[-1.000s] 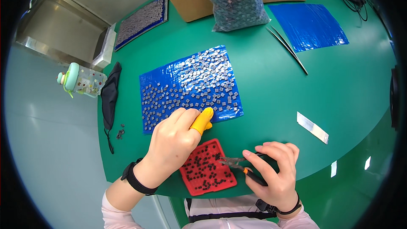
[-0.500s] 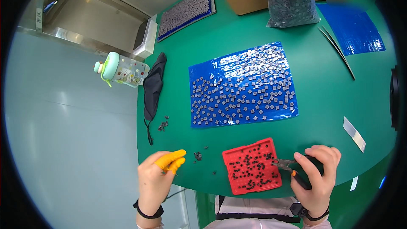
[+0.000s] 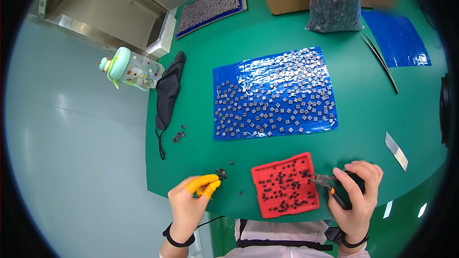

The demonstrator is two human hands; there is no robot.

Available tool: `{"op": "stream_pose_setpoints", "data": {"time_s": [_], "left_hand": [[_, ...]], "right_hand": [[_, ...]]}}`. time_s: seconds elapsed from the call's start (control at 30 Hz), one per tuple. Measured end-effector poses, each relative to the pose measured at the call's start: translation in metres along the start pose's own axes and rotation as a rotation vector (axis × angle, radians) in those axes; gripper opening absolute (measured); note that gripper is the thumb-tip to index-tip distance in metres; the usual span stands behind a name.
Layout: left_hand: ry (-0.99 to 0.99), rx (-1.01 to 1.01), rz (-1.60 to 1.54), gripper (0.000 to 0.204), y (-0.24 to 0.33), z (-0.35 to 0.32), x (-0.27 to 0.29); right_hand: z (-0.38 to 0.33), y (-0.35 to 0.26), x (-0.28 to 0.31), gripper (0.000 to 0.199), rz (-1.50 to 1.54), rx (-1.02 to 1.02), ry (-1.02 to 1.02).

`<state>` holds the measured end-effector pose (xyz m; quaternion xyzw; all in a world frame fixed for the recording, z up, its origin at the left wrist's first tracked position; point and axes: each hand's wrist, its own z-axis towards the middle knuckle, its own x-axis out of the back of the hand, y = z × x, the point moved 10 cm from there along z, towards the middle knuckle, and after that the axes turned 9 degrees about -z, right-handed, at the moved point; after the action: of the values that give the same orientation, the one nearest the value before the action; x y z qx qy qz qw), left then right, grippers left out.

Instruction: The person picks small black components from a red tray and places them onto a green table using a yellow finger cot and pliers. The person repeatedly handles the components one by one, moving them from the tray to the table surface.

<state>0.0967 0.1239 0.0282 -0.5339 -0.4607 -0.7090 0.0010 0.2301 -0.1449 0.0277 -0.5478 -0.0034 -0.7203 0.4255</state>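
My left hand (image 3: 190, 203), with yellow finger cots on thumb and forefinger, is by a small heap of dark pieces (image 3: 221, 173). Its two covered fingertips are brought together at the heap's edge; whatever is between them is too small to make out. In my right hand (image 3: 358, 196) is a pair of pliers (image 3: 337, 198) with black and orange handles. The metal jaws point left, over the right rim of a shallow red tray (image 3: 256, 174). Many tiny black parts (image 3: 286, 181) lie scattered in that tray.
Beyond the tray lies a blue sheet (image 3: 229, 74) covered with small grey square pieces. A filled plastic bag (image 3: 333, 7), tweezers (image 3: 381, 62) and another blue sheet (image 3: 397, 38) are at far right. A dark cloth mask (image 3: 168, 93) and a bottle (image 3: 136, 69) are at left.
My left hand has moved right, bringing its covered fingertips to the small dark heap. My right hand still holds the pliers at the tray's right side. The whole view has shifted slightly.
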Motion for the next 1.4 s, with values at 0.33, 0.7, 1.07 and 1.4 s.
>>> {"op": "stream_pose_setpoints", "data": {"time_s": [0.33, 0.7, 1.07, 1.4], "left_hand": [[-0.015, 0.103, -0.870, 0.027, 0.005, -0.027, -0.019], [-0.276, -0.036, -1.037, 0.056, 0.042, -0.048, -0.066], [-0.289, -0.001, -1.140, 0.046, 0.045, -0.048, -0.077], [-0.332, -0.072, -1.093, 0.047, 0.056, -0.045, -0.082]], "right_hand": [[0.000, -0.011, 0.003, 0.050, 0.096, 0.090, -0.003], [-0.009, -0.027, -0.007, 0.047, 0.375, 0.147, -0.103], [-0.014, -0.022, -0.008, 0.047, 0.373, 0.114, -0.088], [-0.012, -0.021, -0.008, 0.047, 0.361, 0.145, -0.094]]}}
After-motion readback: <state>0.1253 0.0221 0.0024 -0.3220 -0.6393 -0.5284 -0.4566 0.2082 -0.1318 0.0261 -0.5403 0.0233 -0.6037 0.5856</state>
